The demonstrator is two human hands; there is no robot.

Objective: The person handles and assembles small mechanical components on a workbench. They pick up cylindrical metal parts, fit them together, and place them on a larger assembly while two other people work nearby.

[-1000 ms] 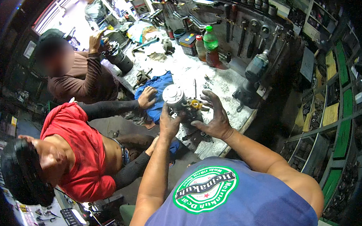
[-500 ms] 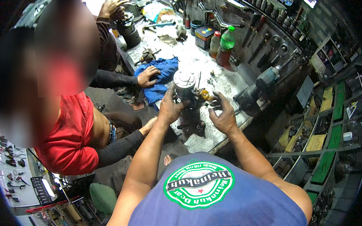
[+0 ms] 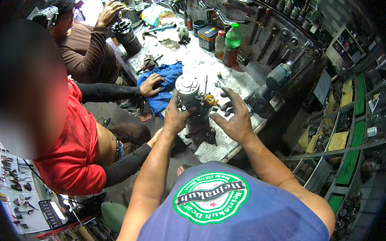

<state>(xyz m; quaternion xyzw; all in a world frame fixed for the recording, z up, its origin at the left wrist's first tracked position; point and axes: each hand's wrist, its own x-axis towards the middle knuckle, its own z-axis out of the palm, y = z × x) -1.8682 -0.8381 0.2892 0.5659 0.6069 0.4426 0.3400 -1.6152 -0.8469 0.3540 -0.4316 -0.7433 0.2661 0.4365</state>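
Item 1: upright cylindrical unit of dark metal with a stepped, round, pale silver cap (image 3: 187, 84). Place: near part of the bench, between my two hands. Its foot is obscured; I cannot tell whether it bears on the bench.

Item 2: left hand (image 3: 177, 114). Curled about the unit's left side, holding it; some fingertips are hidden.

Item 3: right hand (image 3: 237, 118). Fingers spread and lightly bent, thumb well apart, nothing seen in the gap; near the unit's right side.

Handling note: I judge that a firm left hold on the barrel, cap level, suits this best, with the right fingertips kept light around projecting parts.

Item 4: rounded amber-yellow fitting (image 3: 210, 100), at the unit's right; plastic or metal, I cannot tell.

Item 5: lumpy, dark metal part (image 3: 203, 137), on the near side.

Item 6: crumpled blue cloth (image 3: 171, 76), left, beneath a co-worker's hand (image 3: 152, 84).

Item 7: pale, scuffed bench (image 3: 224, 147).

Item 8: green-capped clear bottle (image 3: 232, 42), far.

Item 9: teal-and-black power tool (image 3: 278, 76), right.
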